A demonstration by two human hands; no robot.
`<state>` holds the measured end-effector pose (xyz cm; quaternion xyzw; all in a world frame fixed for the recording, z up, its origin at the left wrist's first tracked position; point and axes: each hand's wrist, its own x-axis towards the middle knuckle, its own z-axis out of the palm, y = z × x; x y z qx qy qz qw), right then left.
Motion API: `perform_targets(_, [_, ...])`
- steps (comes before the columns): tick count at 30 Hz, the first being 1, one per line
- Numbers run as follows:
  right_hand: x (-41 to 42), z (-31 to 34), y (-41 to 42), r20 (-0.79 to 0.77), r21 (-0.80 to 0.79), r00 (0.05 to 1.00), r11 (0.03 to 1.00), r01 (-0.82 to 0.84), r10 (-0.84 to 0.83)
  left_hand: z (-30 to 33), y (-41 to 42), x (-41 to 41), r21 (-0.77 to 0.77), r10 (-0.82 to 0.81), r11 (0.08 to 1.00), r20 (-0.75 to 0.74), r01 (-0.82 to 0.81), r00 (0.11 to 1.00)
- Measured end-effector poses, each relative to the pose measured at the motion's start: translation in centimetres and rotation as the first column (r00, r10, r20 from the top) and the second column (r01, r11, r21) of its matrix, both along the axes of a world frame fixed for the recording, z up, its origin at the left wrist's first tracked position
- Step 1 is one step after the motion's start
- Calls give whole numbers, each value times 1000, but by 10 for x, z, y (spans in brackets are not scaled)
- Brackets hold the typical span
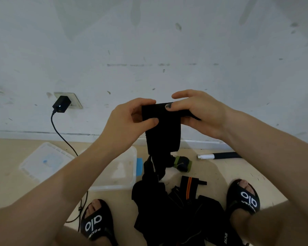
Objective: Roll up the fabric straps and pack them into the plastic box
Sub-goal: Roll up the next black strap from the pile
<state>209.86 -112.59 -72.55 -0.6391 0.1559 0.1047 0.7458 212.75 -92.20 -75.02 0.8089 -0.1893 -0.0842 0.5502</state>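
Note:
A wide black fabric strap (163, 137) is held up in front of the wall, its top end partly rolled between both hands. My left hand (130, 121) pinches the roll's left end with thumb and fingers. My right hand (201, 112) grips the right end, thumb on top. The rest of the strap hangs down to a pile of black straps (178, 213) on the floor between my feet. The clear plastic box (119, 174) stands on the floor to the left, partly hidden by my left forearm. I see no straps inside it.
The box's clear lid (44, 161) lies further left. A rolled black-and-green strap (182, 163) and an orange-striped strap (189, 188) lie near the pile. A charger (60, 103) is plugged into the wall, its cable (64, 139) trailing over the floor. A black-and-white tube (219, 155) lies at the right.

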Motion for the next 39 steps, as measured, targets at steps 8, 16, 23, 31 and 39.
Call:
perform_targets(8, [-6,3,-4,71,99,997,995,2,-9,4,2,4,204,-7,978,229,-41,973])
perform_targets(16, [-6,0,-6,267,-354,960,935,18,83,14,3,8,157,-1,987,179,-27,984])
perform_targets(23, [-4,-6,4,334,-283,942,955,86,14,17,-4,0,47,51,998,-95,-47,994])
perform_targets(31, [-4,-11,20,322,-90,934,978,191,-153,17,-13,-9,-126,39,991,36,-35,999])
perform_targets(39, [-7,-13,45,410,-259,862,868,424,-299,16,-19,-5,-113,69,992,64,-61,996])
